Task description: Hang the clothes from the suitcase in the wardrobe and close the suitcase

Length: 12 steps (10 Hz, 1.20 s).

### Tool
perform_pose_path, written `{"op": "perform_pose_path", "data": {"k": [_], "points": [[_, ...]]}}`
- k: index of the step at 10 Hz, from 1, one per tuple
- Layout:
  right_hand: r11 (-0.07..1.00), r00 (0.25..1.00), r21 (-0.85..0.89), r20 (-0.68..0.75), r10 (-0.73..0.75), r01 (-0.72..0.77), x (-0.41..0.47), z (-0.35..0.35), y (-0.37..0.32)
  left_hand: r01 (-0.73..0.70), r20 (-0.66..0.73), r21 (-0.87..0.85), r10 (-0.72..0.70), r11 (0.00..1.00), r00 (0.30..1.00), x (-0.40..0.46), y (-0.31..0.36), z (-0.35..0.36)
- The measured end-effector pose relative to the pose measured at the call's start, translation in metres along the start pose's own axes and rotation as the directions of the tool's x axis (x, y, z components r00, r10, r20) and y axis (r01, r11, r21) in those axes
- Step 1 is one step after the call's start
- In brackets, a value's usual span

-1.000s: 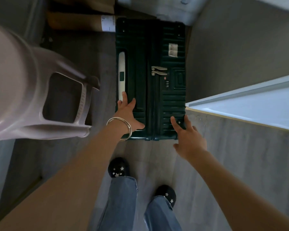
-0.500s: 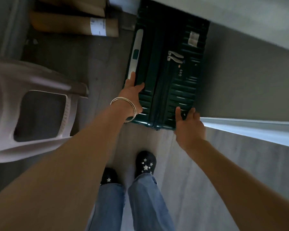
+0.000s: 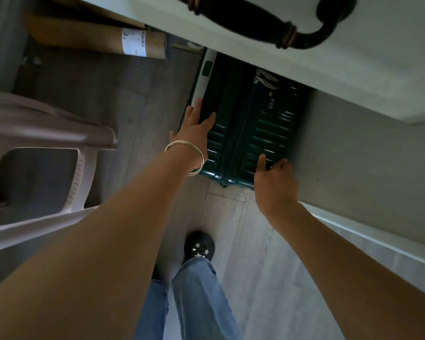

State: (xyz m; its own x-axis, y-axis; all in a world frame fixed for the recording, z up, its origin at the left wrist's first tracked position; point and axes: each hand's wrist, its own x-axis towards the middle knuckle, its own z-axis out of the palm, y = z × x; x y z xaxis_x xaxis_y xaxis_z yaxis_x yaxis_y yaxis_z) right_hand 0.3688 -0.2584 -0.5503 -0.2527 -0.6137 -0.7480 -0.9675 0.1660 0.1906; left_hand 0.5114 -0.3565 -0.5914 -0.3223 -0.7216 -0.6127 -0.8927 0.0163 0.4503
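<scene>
**Suitcase shut, both hands on the shell**

Dark green ribbed hard-shell suitcase (image 3: 245, 128) lies closed on the grey wood floor (image 3: 255, 253), far end tucked under a white door with a dark curved handle (image 3: 268, 25). Left hand (image 3: 194, 133) flat, fingers spread, palm on the near-left shell beside the pale telescopic handle (image 3: 203, 78). Right hand (image 3: 275, 182) loosely open over the near-right corner, gripping nothing (contact unclear). No clothes visible. Judgement: opening comes first; draw it clear of the door, keep pressure even, watch the beige plastic chair (image 3: 42, 168).

I see the suitcase (image 3: 245, 133) on the floor (image 3: 255, 241). The chair (image 3: 47, 153) is left of it, the cardboard tube (image 3: 108, 40) behind-left, a door (image 3: 280, 57) over its far end.
</scene>
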Motion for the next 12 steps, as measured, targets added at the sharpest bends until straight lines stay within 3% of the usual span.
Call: {"op": "perform_pose_path", "data": {"k": [2, 4, 5, 8, 10, 12], "points": [[0.996, 1.000, -0.080, -0.016, 0.024, -0.025, 0.014, 0.000, 0.023, 0.243, -0.041, -0.105, -0.248, 0.964, 0.968, 0.005, 0.025, 0.008], [0.996, 0.999, -0.074, -0.013, 0.044, -0.045, 0.014, 0.001, 0.034, 0.251, 0.000, -0.128, -0.253, 0.959, 0.967, 0.009, 0.033, 0.016], [0.998, 0.999, -0.049, -0.028, 0.040, -0.041, 0.013, 0.003, 0.036, 0.289, 0.026, -0.237, -0.291, 0.927, 0.956, 0.013, 0.033, 0.019], [0.997, 0.997, -0.009, -0.010, 0.079, -0.079, 0.012, 0.005, 0.034, 0.126, 0.023, -0.254, -0.124, 0.959, 0.992, -0.009, 0.016, 0.017], [0.984, 0.996, 0.167, 0.069, 0.056, -0.067, 0.000, 0.000, 0.039, 0.066, 0.061, -0.080, -0.061, 0.995, 0.996, -0.043, 0.007, 0.005], [0.964, 1.000, 0.265, -0.025, 0.016, -0.009, -0.037, -0.013, 0.021, 0.057, 0.122, 0.022, -0.059, 0.998, 0.991, -0.086, 0.005, -0.024]]}}
